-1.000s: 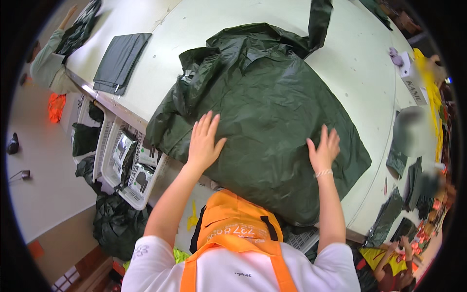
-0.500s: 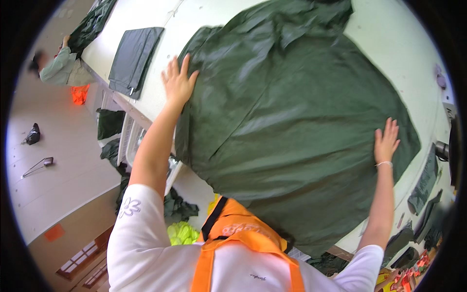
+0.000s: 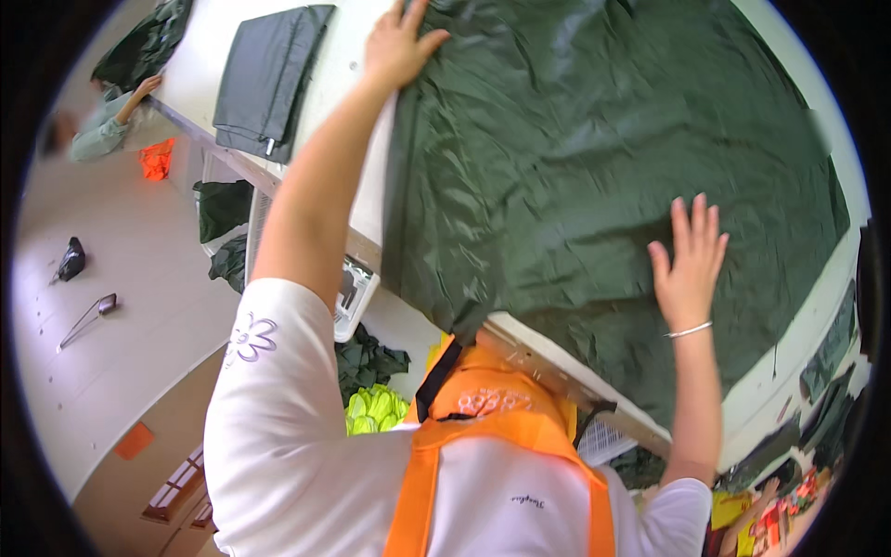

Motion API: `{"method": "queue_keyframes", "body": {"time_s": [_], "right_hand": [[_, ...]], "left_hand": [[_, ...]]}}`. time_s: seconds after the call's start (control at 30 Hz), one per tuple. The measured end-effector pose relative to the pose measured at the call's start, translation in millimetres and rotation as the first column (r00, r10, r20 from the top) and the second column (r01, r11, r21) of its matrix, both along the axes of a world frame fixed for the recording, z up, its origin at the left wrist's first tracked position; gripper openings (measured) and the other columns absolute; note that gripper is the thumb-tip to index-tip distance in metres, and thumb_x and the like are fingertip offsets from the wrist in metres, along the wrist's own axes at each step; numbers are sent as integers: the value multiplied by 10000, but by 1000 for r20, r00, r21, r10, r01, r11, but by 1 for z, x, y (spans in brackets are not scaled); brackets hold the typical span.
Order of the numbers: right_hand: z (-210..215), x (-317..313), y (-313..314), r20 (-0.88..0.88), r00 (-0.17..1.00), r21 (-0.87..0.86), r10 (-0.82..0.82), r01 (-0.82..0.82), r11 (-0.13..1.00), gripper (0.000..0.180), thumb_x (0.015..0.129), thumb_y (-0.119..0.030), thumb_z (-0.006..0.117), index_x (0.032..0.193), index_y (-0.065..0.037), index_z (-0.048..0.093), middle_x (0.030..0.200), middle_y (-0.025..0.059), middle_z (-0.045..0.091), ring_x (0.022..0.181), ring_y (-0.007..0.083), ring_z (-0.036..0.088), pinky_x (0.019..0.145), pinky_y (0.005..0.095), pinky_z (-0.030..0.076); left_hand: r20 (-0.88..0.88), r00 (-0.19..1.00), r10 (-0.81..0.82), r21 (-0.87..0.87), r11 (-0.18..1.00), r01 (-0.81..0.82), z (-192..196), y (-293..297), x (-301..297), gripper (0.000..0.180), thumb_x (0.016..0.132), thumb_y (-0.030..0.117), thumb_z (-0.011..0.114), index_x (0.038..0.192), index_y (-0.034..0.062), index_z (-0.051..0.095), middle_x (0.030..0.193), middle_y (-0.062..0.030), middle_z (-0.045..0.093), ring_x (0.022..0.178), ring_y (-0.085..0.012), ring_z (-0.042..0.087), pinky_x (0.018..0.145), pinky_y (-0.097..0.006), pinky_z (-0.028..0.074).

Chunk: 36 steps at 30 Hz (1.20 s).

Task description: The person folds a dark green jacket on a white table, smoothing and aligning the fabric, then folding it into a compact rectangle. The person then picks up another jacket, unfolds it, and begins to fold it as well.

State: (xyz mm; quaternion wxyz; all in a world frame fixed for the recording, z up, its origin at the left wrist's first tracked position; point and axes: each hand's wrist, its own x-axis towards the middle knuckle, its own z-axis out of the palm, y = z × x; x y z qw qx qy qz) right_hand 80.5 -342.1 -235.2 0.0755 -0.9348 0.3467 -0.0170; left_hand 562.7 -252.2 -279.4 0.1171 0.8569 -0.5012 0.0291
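Your left hand (image 3: 397,48) has slid farther along the left edge of the dark green cloth (image 3: 566,176) since the frame half a second ago, while your right hand (image 3: 689,265) has come inward from the cloth's right corner. With that, the cloth has shifted away from you: its near edge, which hung over your side of the worktop (image 3: 368,200), now lies back far enough to bare a strip of the near rim in front of your apron (image 3: 501,395). You have it broadly laid out, then, filling the middle and right of the worktop, though creases run across it and its far end is out of view. Your left grip is spread, the thumb standing away from the fingers at the cloth's border; the top of the view cuts off the fingertips. Your right grip is spread too, palm down over the near right part of the cloth, pinching nothing; whether the whole palm presses, you cannot tell from this angle. Left of the cloth, and apart from it, the folded piece (image 3: 266,84) lies on the worktop. Below the near left edge you have a white basket (image 3: 346,325) and, nearer, a yellow bundle (image 3: 376,408).
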Motion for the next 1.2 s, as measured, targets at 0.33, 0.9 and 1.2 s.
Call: {"method": "queue_keyframes", "body": {"time_s": [0.33,0.9,1.2], "right_hand": [[2,-135,47,266,860,37,-435,442,896,486,877,-182,579,1324,-46,445,1416,209,362,1278,369,368,1058,446,279],[1,-347,122,198,439,268,-876,836,479,265,930,-267,555,999,-11,548,595,30,491,548,135,423,557,293,391],[24,-313,213,-53,886,164,-460,462,872,777,705,-347,747,1350,-66,417,1454,127,333,1363,358,237,1091,535,186]], "left_hand": [[-311,948,61,-454,867,-205,22,97,-71,790,799,283,726,1369,-71,309,1361,-247,386,1197,-350,448,1021,-402,351],[-295,808,510,-328,740,-587,14,274,-128,383,935,327,534,994,-49,579,920,-101,606,825,-189,558,749,-329,458],[-774,456,440,-140,584,-800,-65,328,-206,556,968,421,436,1145,-100,513,1123,-226,566,993,-262,535,885,-345,408]]}}
